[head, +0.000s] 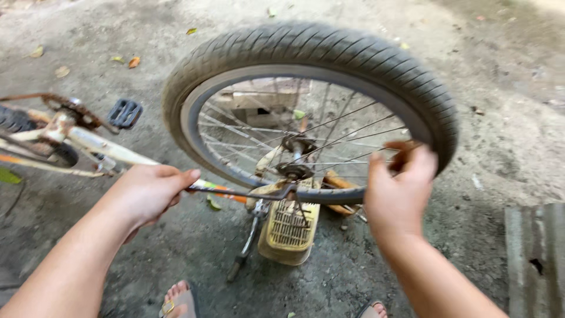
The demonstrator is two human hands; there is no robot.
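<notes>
An upturned bicycle's black-tyred spoked wheel (312, 106) fills the middle, raised above the grey concrete ground (500, 135). The right hand (400, 191) reaches through at the wheel's lower right rim, fingers curled on a spoke; blur hides how tightly. The left hand (147, 191) is closed around the white, rust-flecked frame tube (112, 148), left of the hub. A yellow plastic basket (289, 227) lies beneath the hub.
</notes>
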